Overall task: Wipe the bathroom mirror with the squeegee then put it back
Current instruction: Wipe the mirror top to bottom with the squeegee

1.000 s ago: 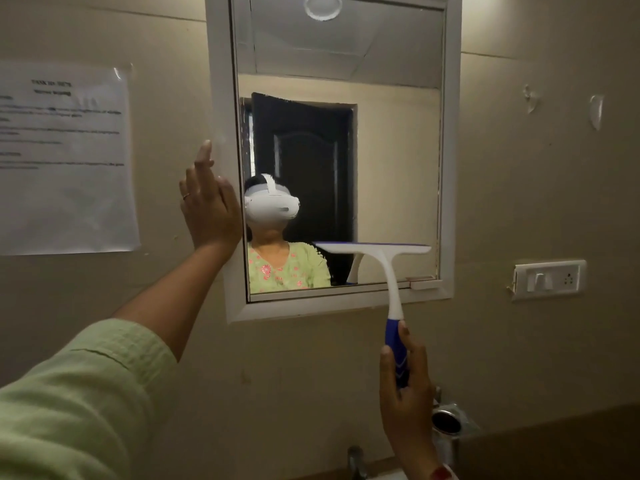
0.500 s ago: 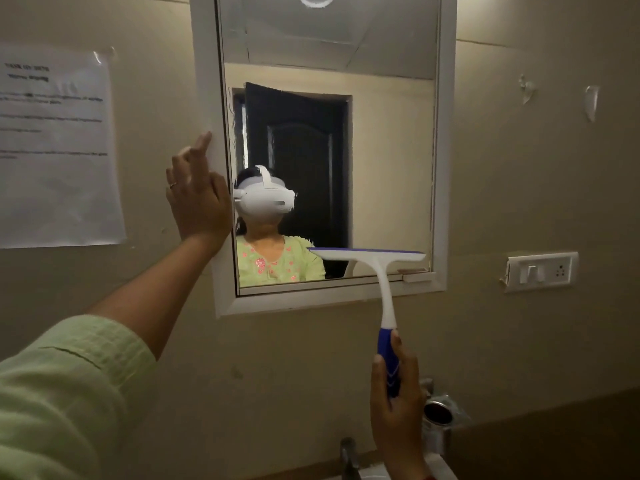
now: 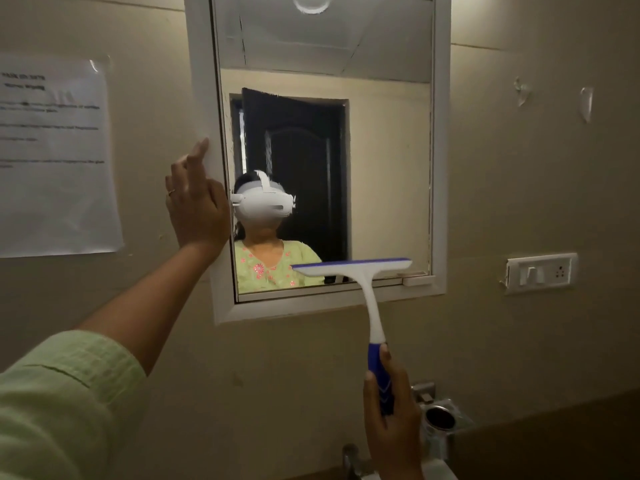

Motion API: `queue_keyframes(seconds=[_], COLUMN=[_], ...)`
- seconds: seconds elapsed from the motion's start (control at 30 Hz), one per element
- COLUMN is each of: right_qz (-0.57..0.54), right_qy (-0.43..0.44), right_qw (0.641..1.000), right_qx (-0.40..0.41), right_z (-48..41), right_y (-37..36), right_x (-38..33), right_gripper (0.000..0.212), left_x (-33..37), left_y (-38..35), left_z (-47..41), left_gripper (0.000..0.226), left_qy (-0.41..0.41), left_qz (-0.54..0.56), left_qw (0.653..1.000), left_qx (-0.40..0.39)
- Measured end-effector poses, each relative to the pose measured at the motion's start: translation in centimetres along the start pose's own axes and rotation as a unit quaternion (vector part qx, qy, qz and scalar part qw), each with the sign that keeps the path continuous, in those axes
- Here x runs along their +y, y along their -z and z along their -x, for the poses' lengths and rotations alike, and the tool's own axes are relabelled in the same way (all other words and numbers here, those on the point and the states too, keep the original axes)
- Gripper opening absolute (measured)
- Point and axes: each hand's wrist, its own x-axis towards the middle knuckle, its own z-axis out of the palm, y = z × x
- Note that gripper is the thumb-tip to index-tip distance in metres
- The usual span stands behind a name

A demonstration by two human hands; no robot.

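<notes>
Single head-worn view, close, facing the wall mirror (image 3: pixel 325 150), angled slightly upward

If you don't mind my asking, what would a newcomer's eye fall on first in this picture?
The white-framed mirror fills the upper middle of the view. The right hand holds the blue-handled squeegee up from below, its blade across the mirror's lower right part, while the left hand rests on the mirror's left edge.

Squeegee (image 3: pixel 370 299) upright, blade prob. touching mirror (image 3: pixel 388 168) btm edge.
</notes>
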Motion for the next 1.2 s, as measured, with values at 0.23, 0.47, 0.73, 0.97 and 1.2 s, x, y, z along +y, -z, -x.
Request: queue_keyframes(seconds=[0.23,0.47,0.73,0.97,1.2], right_qz=[-0.03,-0.053,-0.031,-0.027,-0.018], right_qy=[-0.006,-0.057,-0.034,-0.06,-0.048], right_qw=[1.0,0.997,0.999,0.998,0.999], right_qx=[0.003,0.017,0.024,0.023,0.006], right_z=[-2.0,0.6,-1.2,-0.2,-1.8], right_y=[0.6,0.6,1.2,1.7,2.4], right_x=[-1.4,-1.3,-2.1,-1.9,-2.4], right_gripper=[0.04,0.039,0.036,0.038,0.041], left_x=[-0.1,-0.2,-0.2,-0.1,-0.2], left_y=[0.0,-0.1,-0.1,-0.1,-0.1], left_z=[0.0,0.0,0.1,0.1,-0.1], left_gripper=[0.052,0.054,0.056,0.057,0.055], left_qy=[0.0,0.008,0.023,0.036,0.02], left_qz=[0.0,-0.001,-0.005,-0.004,-0.008], left_qw=[1.0,1.0,1.0,0.999,1.0], left_qx=[-0.007,-0.009,-0.005,-0.011,-0.01])
